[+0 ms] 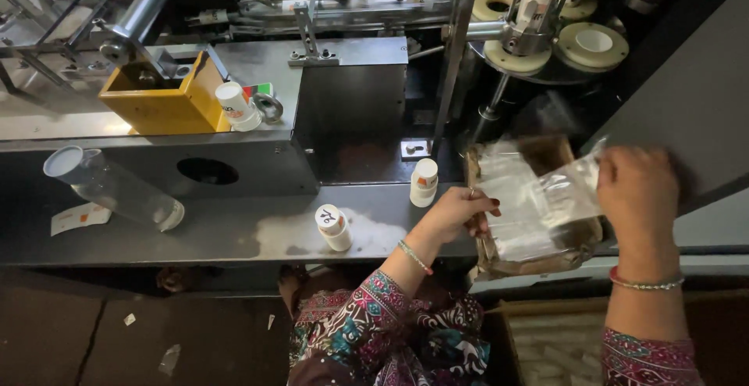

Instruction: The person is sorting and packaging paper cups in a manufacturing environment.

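Both hands, left hand (460, 213) and right hand (636, 191), grip clear plastic bag (538, 199).

A yellow box (165, 101) sits on the grey machine deck (234, 230) at ten o'clock, a small paper cup (236, 106) tilted against its right side. A clear plastic tube (113, 188) lies at nine o'clock. Two upturned paper cups (334, 227) (424, 182) stand near centre. White ring moulds (593, 42) sit at one o'clock.

bag: the plastic bag (538, 199) sits over the cardboard box (546, 257), between both hands
cups: two paper cups (334, 227) on the machine ledge (234, 230), left of the box
tube: lying far left (109, 187)
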